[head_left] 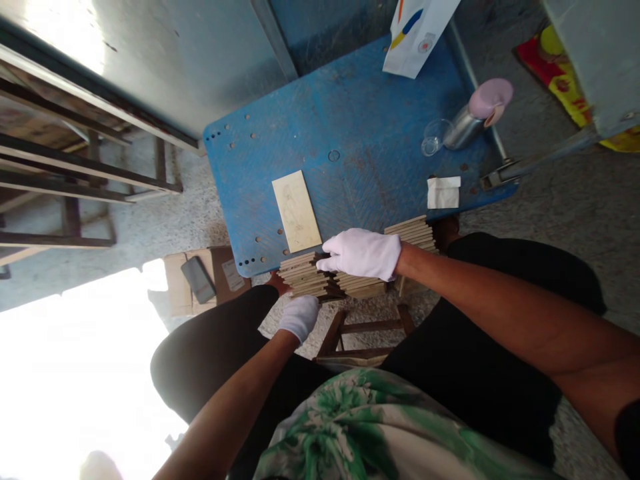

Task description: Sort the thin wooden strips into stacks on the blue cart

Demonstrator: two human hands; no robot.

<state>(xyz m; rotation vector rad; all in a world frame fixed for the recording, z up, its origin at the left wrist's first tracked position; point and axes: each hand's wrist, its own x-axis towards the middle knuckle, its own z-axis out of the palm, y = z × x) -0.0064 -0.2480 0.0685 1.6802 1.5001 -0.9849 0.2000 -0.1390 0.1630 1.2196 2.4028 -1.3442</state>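
My right hand (357,253), in a white glove, reaches left over the row of thin pale boards at the table's near edge. Its fingers are stretched out with a small gap between their tips, close to the left stack of boards (303,275). A middle stack of boards (363,285) lies partly beneath this hand, and a right stack of boards (413,232) shows behind its wrist. My left hand (300,317), also gloved, is at the near side of the left stack; its fingertips are hidden. One flat board (297,212) with a faint drawing lies on the blue table (350,180).
A steel bottle with a pink lid (480,113), a clear cup (431,143) and a folded white paper (443,193) are on the table's right side. A white bag (417,37) stands at the back. A phone (199,279) rests on cardboard (177,283) at left. A wooden stool (367,327) is below.
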